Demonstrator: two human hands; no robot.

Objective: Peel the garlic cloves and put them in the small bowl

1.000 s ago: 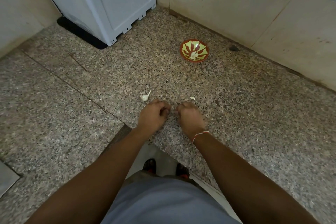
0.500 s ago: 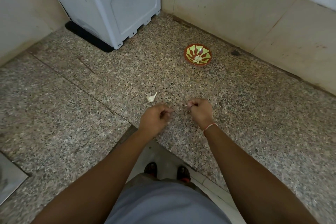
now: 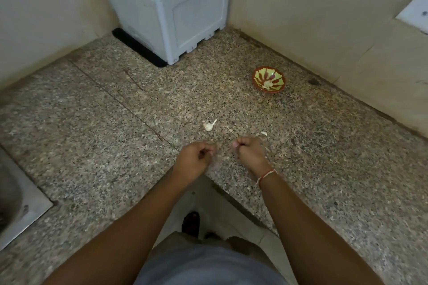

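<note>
Both hands hang low over the table, the left hand [image 3: 195, 157] and right hand [image 3: 249, 150] a little apart with fingers curled, but what they pinch is too small to tell. One clove [image 3: 209, 126] lies just past them, and the bowl [image 3: 268, 79] sits far back. She should pull the skin off gently, then reach to the bowl.

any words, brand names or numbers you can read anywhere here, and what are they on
None can be read.
White appliance: no label or brand shows on the faces in view.
Small bowl: a red and green painted pattern only, no lettering.
Wall socket plate: cut by the frame edge, no markings legible.
Counter: speckled stone, no text.
</note>
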